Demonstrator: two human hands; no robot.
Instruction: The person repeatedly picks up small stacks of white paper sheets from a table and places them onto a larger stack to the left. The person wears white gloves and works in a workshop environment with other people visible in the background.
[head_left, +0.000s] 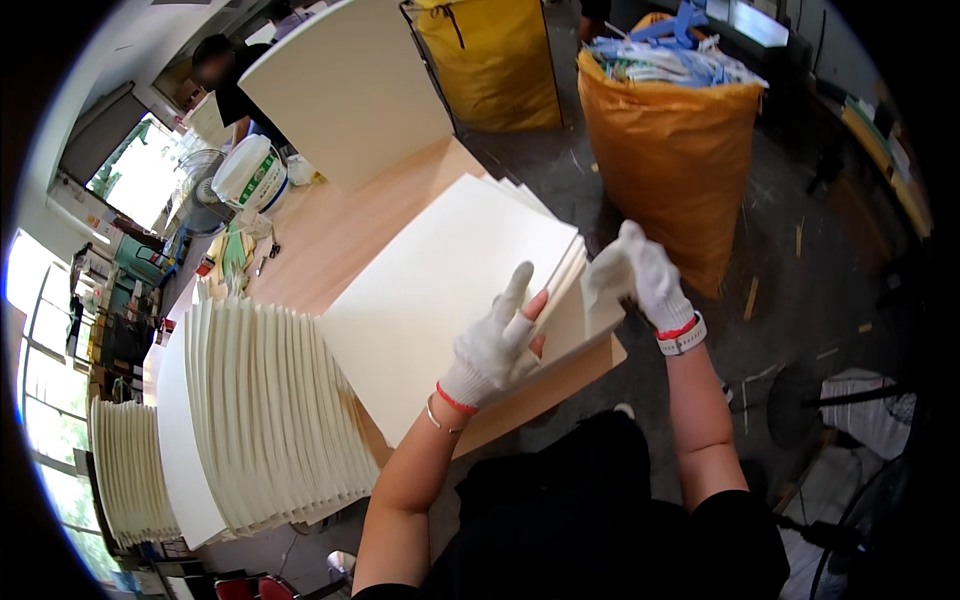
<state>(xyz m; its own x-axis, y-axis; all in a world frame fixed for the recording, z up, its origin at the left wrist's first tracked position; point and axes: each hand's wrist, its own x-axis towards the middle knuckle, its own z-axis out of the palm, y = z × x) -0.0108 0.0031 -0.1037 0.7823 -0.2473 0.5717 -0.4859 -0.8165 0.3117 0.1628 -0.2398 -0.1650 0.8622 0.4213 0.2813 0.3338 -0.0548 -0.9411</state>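
Observation:
A stack of large cream paper sheets lies on the wooden table in front of me. My left hand, in a white knit glove, presses on the stack's near right corner, with the thumb slipped between the sheets there. My right hand, also gloved and wearing a white wristband, grips the right edge of the lifted sheets and bends them upward.
A fanned row of folded cream sheets stands at my left, with another pile beyond it. Another large sheet is at the far end, near a person and a white bucket. Two orange sacks stand on the floor.

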